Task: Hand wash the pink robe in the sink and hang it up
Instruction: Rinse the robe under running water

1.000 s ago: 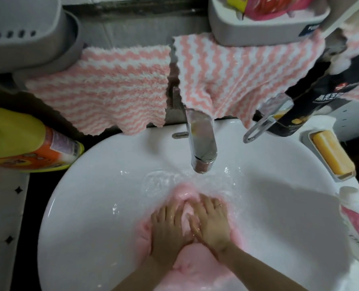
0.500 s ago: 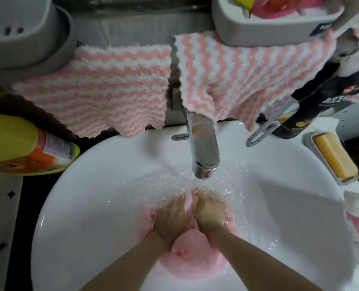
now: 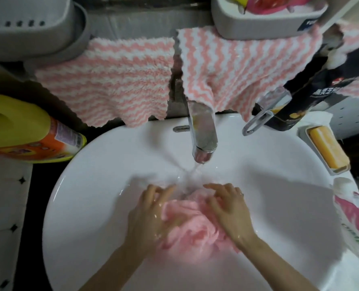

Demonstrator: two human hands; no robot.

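1. While the tap (image 3: 203, 133) runs, the pink robe (image 3: 187, 227) sits bunched and wet at the bottom of the sink (image 3: 290, 206), its far edge under the water stream (image 3: 192, 171).
2. Left hand (image 3: 153, 213) rests on the robe's left side with fingers spread and loosely bent. Its grip is slack: it presses the cloth and does not clutch it.
3. Right hand (image 3: 226, 208) lies over the robe's right side, fingers arched, tips near the stream. Its grip also reads as unclenched. The thumb is hidden, so no pinch can be confirmed.
4. Step, as a judgement: wetting or rinsing with kneading. No suds show, and hanging is not yet begun.
5. The next move probably calls for gathering the cloth in both hands, then squeezing or rubbing fold against fold. The bundle should be turned so its covered parts meet the water. Soaked fabric will be heavy and drippy, so wring it before lifting out.
6. Surface: glossy white round basin with shallow water around the robe. The drain is hidden under the cloth.
7. Room:
   - Two pink-and-white striped towels, left (image 3: 111, 80) and right (image 3: 237, 66), hang behind the tap.
   - Grey baskets sit above at left (image 3: 27, 24) and right (image 3: 258, 24).
   - A yellow bottle (image 3: 27, 131) lies beside the sink on the left.
   - A soap bar (image 3: 327, 150) sits in a dish at the right rim, with a dark bottle (image 3: 313, 95) behind it.
   - A printed pouch (image 3: 355, 223) is at the right edge.
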